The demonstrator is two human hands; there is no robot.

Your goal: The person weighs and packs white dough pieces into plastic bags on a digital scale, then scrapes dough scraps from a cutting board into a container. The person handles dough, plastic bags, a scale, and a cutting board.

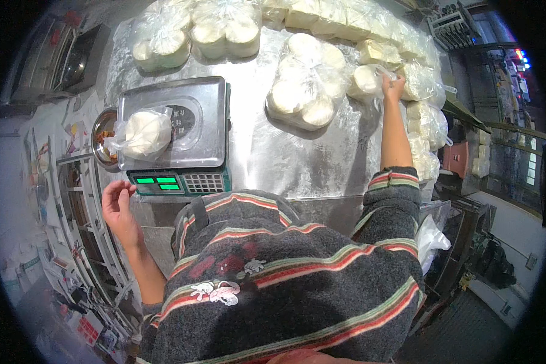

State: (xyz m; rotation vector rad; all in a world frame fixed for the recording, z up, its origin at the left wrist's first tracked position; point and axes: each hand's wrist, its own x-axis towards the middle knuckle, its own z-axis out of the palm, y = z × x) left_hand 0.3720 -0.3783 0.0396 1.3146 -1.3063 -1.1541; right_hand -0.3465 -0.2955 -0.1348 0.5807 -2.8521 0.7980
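My right hand [394, 87] is at the far right of the metal table [255, 150]. It grips the gathered plastic of a clear bag holding a round white food piece [367, 79]. Left of that bag lies a larger clear bag of several round white pieces [307, 82]. My left hand [119, 202] hangs empty, fingers loosely curled, by the front left corner of a digital scale [209, 136]. On the scale's steel pan rests a small tied bag with a white piece [143, 132]. The green display [158, 183] is lit.
Bagged white blocks [346, 20] line the table's back and right side. Two more bags of round pieces [161, 41] stand at the back left. A steel bowl with food [102, 136] touches the scale's left side. A white plastic bag [431, 241] hangs at right.
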